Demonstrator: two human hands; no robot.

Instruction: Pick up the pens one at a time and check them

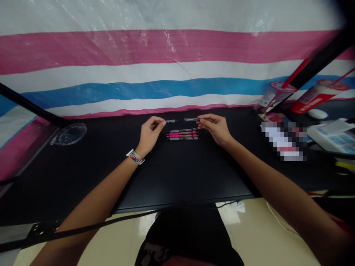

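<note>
We see the left hand and the right hand on either side of a slender pen, over the black table. The left hand grasps the pen's left end between thumb and forefinger; the right hand pinches its right end in the same manner. The pen thus spans the gap between the fingertips, lying nearly level from side to side; we cannot tell whether it touches the tabletop. Just nearer to the wearer, we note a row of pens, some pink and some grey, set side by side, roughly parallel to the held one, between the two hands and apart from the palms. On the left wrist we observe a multicoloured band. Well to the left of the left hand lies a clear plastic lid; well to the right, we find two drink cups.
</note>
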